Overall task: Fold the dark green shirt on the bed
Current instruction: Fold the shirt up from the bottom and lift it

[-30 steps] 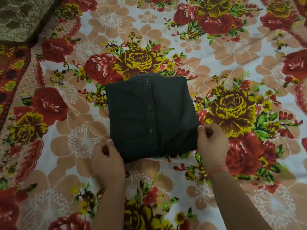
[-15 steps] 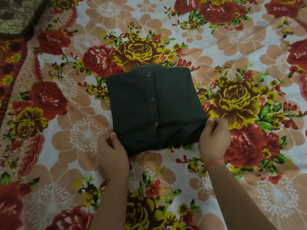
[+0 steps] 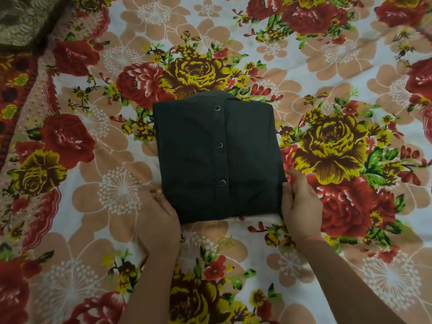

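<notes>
The dark green shirt (image 3: 217, 157) lies on the flowered bedsheet (image 3: 327, 54) as a compact folded rectangle, its snap-button placket running down the middle and the collar at the far end. My left hand (image 3: 161, 218) is at the shirt's near left corner, fingers tucked against and under the edge. My right hand (image 3: 299, 204) rests against the near right corner, thumb on the side edge, fingers loosely curled along it. Both hands touch the shirt; whether they grip it is not plain.
A dark olive patterned pillow or blanket (image 3: 21, 17) lies at the far left corner. The red border of the bedsheet (image 3: 14, 94) runs down the left side. Flat sheet surrounds the shirt on all sides.
The shirt has straightened into a squarer rectangle. My right hand has relaxed from a pinch at the corner to a loose hold along the side edge; my left hand stays at the near left corner.
</notes>
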